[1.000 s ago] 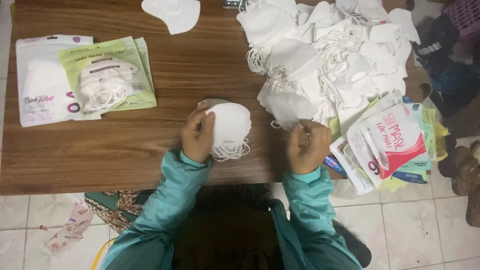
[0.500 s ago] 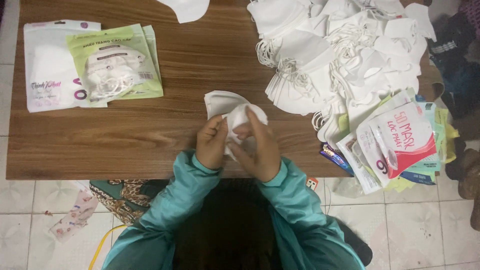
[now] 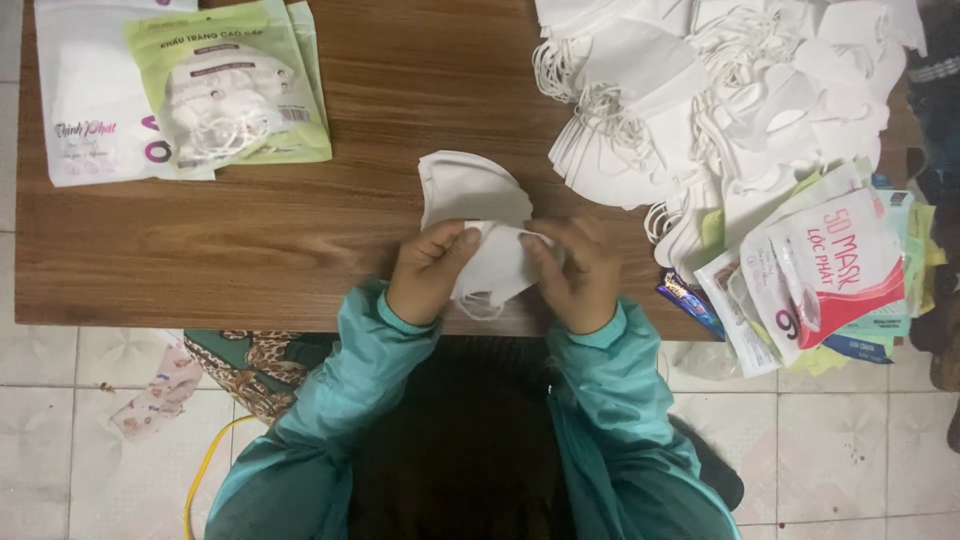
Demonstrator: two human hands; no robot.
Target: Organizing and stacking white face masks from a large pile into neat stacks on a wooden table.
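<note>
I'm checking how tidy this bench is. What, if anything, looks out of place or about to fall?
The stack of flat pouches at the right juts past the wooden table edge, fanned out unevenly. The loose white masks lie in a tangled heap. The left hand and right hand hold one mask normally.

Hidden behind the left hand (image 3: pixel 428 272) and right hand (image 3: pixel 578 280): the lower edges of the white masks (image 3: pixel 478 225) and most of their ear loops. Cut off by the top edge, well right of the masks: the loose mask pile (image 3: pixel 720 90). Possibly more than two masks pinched there; too overlapped to count.
</note>
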